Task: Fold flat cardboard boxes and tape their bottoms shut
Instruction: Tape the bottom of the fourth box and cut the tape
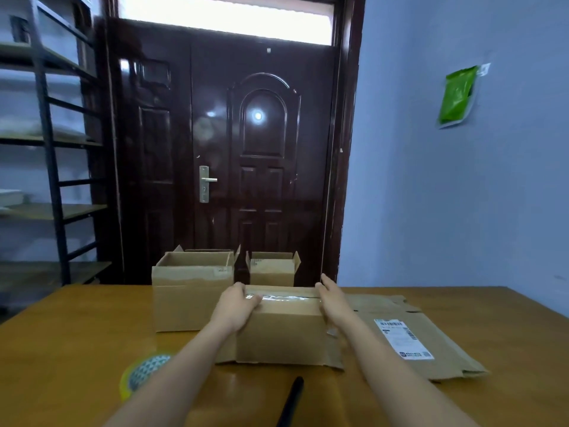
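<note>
Sitting between left hand [238, 306] and right hand [334, 298]: taped box [281, 331]

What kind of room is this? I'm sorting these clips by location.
Probably a small packing or stock room: metal shelving along the wall, a wooden table with folded boxes and flat cardboard, and a tape roll beside the box being taped.

Two bare forearms reaching forward toward twelve o'clock
The left hand [238, 305] lies palm down with fingers bent toward three o'clock; the right hand [334, 300] stands on edge, fingers straight and together, pointing to twelve o'clock
</note>
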`<state>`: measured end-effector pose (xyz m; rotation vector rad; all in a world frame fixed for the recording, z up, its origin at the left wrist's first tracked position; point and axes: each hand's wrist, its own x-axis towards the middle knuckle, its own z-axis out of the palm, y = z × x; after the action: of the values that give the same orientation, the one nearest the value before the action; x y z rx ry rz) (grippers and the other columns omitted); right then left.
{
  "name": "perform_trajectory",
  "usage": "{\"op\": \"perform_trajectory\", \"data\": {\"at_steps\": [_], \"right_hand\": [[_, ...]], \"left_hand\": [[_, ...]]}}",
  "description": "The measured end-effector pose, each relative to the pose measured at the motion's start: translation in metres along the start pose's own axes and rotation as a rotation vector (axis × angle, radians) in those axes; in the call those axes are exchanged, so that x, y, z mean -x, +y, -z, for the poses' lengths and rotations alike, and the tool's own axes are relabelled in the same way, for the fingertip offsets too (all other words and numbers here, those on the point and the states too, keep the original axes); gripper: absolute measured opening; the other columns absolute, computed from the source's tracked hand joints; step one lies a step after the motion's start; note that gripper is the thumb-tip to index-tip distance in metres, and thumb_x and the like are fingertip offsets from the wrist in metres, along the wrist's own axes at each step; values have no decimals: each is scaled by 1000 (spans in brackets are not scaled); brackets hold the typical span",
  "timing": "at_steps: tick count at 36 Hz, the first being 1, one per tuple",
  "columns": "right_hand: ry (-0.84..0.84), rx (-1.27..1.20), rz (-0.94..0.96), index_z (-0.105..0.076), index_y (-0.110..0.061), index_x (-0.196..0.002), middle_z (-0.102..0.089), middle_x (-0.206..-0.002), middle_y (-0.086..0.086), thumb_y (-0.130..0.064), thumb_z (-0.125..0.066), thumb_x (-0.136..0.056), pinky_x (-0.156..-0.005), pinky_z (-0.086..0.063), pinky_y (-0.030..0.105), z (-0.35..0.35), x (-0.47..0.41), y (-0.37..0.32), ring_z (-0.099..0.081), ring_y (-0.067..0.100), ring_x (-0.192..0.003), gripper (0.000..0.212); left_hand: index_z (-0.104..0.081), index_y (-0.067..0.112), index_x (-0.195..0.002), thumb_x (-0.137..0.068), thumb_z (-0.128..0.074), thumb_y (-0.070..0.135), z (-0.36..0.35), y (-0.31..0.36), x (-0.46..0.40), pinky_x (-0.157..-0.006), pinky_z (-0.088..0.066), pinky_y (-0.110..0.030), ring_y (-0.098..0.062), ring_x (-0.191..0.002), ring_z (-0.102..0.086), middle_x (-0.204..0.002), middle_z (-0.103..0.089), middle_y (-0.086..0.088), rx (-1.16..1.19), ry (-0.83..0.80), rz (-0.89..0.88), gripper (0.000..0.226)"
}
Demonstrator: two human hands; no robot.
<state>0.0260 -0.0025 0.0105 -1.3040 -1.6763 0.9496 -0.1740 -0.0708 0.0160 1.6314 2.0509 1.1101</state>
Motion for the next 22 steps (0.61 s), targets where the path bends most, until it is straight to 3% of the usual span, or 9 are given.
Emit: {"op": "perform_trajectory", "data": {"at_steps": [4, 7, 16, 22], "right_hand": [[-103, 155, -24, -7, -13, -152, -4, -160, 4, -34, -27, -103, -117, -7, 36, -9, -5, 0, -1, 20, -147, 57], [-128, 122, -74, 2, -13, -152, 2, -161, 3, -36, -27, -103, -117, -8, 37, -13, -3, 4, -2, 22, -147, 62], [-104, -32, -231, 5, -26, -152, -14, -158, 8, -41, -27, -102, -115, -23, 46, -14, 0, 7, -20, 32, -142, 61], [-116, -100, -327, 8, -30, -151, -18, -156, 8, -46, -26, -101, -112, -29, 45, -12, -5, 7, -25, 32, -140, 62]], "left_hand": [[-45, 5, -135, -90, -61, 33, -4, -8, -1, -97, -41, -32, -24, -119, -50, -132, -52, -11, 77, -19, 26, 55], [-43, 5, -138, -90, -61, 35, -8, -14, 0, -102, -42, -35, -25, -122, -49, -136, -51, -11, 123, -38, 50, 60], [-48, 6, -134, -90, -61, 37, -16, -22, 3, -88, -44, -29, -22, -112, -53, -129, -55, -9, 209, 10, 65, 55], [-50, 6, -131, -91, -58, 35, -19, -22, 6, -89, -48, -33, -24, -110, -54, -126, -55, -10, 235, 9, 61, 51]]}}
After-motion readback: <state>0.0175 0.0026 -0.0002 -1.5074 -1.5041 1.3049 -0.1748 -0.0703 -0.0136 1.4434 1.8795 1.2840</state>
